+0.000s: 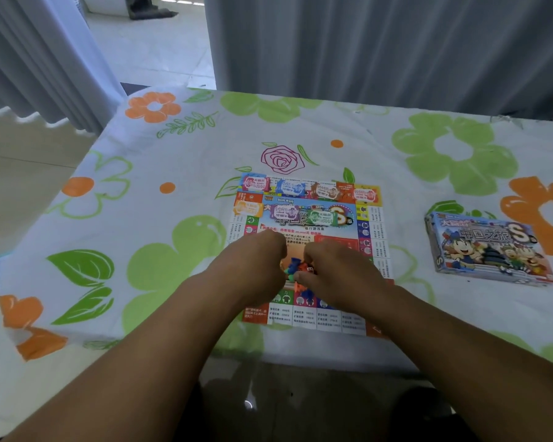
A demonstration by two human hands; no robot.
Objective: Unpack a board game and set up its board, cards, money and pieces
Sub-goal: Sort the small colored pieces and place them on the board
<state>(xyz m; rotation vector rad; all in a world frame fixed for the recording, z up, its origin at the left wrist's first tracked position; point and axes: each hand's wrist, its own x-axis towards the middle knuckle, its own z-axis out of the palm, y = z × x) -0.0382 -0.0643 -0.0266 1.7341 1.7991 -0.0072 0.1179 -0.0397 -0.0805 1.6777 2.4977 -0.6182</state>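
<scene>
Two bare hands meet over the middle of a bright square paper game board [372, 228]. The board lies flat on the table [348, 352], close to the near edge. The left hand [256, 260] and the right hand [336, 269] sit side by side, knuckles up, with their fingers bent down. Between them is a little heap of small plastic game pieces [296, 266], blue, orange, red and green, resting on the board. The right thumb touches the near side of the heap. The fingertips are hidden, so I cannot tell if either hand is pinching a piece.

Seven small piles of paper play money [289, 187] lie on the far part of the board. Four sit in a row along the far edge. One orange pile is at the left edge. A purple pile and a green pile lie next to each other nearer the middle.

A colourful cardboard game box [489, 247] with cartoon people on top lies flat on the table, well apart from the board on the right. A white cloth with big green and orange flowers [173, 154] covers the table. Grey curtains [380, 43] hang behind it, and a pale floor [23, 173] shows on the left.
</scene>
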